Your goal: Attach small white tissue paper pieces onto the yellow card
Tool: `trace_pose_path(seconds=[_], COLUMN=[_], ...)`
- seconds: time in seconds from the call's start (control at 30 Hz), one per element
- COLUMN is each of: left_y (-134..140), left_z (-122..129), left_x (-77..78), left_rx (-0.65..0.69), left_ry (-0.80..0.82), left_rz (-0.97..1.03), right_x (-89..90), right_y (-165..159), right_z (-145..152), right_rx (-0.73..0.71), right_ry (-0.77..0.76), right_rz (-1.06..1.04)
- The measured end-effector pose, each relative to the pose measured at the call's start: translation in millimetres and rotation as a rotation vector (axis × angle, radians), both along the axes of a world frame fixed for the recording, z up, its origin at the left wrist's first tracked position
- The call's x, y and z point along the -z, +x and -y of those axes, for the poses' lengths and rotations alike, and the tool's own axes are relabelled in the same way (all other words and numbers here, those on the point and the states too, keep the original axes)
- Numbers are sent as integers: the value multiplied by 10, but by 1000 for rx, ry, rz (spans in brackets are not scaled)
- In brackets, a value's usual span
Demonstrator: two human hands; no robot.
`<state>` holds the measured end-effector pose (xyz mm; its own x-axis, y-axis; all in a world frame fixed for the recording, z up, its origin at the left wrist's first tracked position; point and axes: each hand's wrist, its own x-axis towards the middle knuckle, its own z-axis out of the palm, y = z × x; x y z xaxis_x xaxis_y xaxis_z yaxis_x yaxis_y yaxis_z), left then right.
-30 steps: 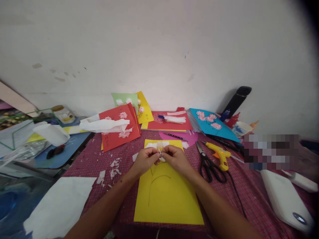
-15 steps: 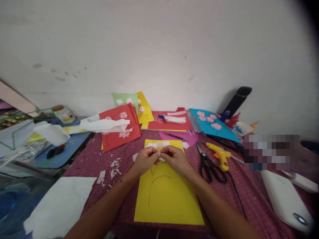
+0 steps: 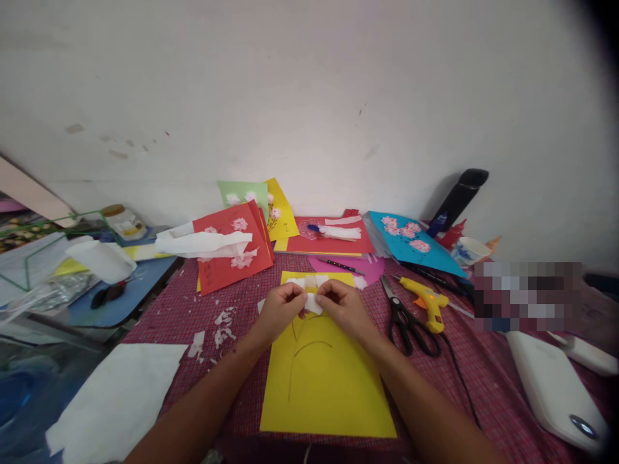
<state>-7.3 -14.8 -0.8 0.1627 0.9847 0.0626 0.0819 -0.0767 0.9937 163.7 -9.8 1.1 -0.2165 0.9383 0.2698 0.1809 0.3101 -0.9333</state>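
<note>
Both hands meet above the upper part of a yellow sheet of card [image 3: 329,386], which has thin dark curved lines drawn on it. Between them is a small piece of white tissue paper [image 3: 313,303]. My left hand [image 3: 283,309] pinches its left side, and my right hand [image 3: 344,310] pinches its right side. Just beyond the fingers, more white tissue pieces [image 3: 296,282] lie along the card's top edge. The fingers partly cover the card's drawn lines.
Black-handled scissors [image 3: 403,319] and a yellow glue gun [image 3: 428,301] with a cord lie to the right. A pen [image 3: 341,265] rests beyond the card. Paper scraps [image 3: 224,328] and a large white sheet [image 3: 120,393] are at left. Red cards [image 3: 227,277] and a blue card [image 3: 425,248] stand behind.
The fingertips have moved slightly apart, and the white tissue piece between them now shows as a wider, flatter patch. The things around the hands stay where they were.
</note>
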Motion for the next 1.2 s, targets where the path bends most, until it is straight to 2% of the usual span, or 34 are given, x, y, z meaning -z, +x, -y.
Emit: trace_pose_path(seconds=[0.17, 0.33, 0.43, 0.6, 0.73, 0.87, 1.2], left_y=[5, 1, 3, 18, 27, 22, 6], left_z=[6, 6, 29, 88, 102, 96, 102], left_x=[50, 93, 46, -79, -99, -64, -28], left_rx=[-55, -68, -100, -136, -107, -83, -71], left_ry=[102, 116, 216, 472, 596, 654, 683], left_rz=[-124, -112, -209, -406, -483, -520, -602], right_x=[26, 34, -24, -85, -42, -20, -25], right_y=[-16, -26, -11, -2, -20, -21, -41], right_z=[4, -30, -12, 37, 32, 22, 26], right_rx=[13, 130, 186, -2, -18, -19, 0], right_ry=[22, -17, 23, 82, 75, 43, 19], right_rz=[80, -3, 8, 111, 108, 87, 96])
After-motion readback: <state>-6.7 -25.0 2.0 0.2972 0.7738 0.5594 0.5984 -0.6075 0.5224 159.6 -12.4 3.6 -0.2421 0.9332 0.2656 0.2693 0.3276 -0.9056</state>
